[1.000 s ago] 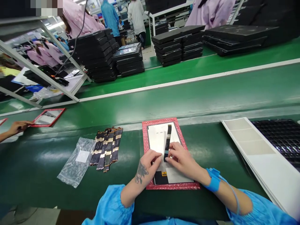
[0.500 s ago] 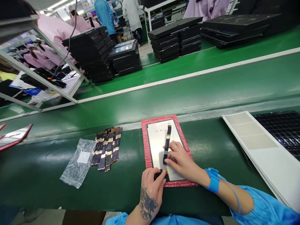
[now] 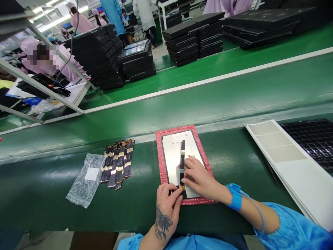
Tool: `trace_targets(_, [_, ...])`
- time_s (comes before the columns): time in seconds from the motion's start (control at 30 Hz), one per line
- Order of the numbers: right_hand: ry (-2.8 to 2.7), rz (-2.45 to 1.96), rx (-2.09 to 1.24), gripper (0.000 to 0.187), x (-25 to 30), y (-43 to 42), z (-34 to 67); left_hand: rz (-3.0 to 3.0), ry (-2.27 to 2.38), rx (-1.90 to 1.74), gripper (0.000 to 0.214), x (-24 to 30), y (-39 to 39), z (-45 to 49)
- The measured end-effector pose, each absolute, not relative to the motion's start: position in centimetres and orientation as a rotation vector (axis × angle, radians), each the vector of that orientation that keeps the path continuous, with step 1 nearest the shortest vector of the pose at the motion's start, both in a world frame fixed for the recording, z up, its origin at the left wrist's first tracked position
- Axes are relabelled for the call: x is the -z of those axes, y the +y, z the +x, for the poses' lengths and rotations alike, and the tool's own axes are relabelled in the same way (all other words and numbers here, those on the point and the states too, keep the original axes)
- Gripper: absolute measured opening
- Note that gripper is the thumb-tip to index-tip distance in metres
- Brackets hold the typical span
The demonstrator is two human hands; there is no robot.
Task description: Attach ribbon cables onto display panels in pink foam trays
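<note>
Workbench of dark green matting (image 3: pixel 47 194) carries, at its near edge, a red bubble-wrap pad (image 3: pixel 160 163) with a flat white rectangular display panel (image 3: pixel 171 159) lying on it. A narrow black flex ribbon cable (image 3: pixel 182 152) runs up the panel's middle; it looks light, floppy and easily creased, best held by its edges. The right hand (image 3: pixel 199 177) presses fingertips on the cable's lower part. The left hand (image 3: pixel 168 198) pinches the cable's bottom end at the panel's near edge.
</note>
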State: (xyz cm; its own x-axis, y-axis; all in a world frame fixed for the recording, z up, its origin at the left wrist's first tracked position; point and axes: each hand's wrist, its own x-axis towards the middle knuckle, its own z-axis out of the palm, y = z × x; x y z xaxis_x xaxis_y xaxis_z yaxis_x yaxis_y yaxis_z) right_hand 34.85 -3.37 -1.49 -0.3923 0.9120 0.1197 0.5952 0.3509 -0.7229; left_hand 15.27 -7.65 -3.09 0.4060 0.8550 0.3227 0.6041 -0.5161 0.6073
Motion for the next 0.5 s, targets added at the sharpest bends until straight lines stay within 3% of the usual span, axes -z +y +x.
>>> trace_targets(0.5, [-2.146,-1.244,-0.822,0.016,1.63,-3.36,34.81,2.375,1.209,-0.917,0.027,3.2,-8.07,14.71])
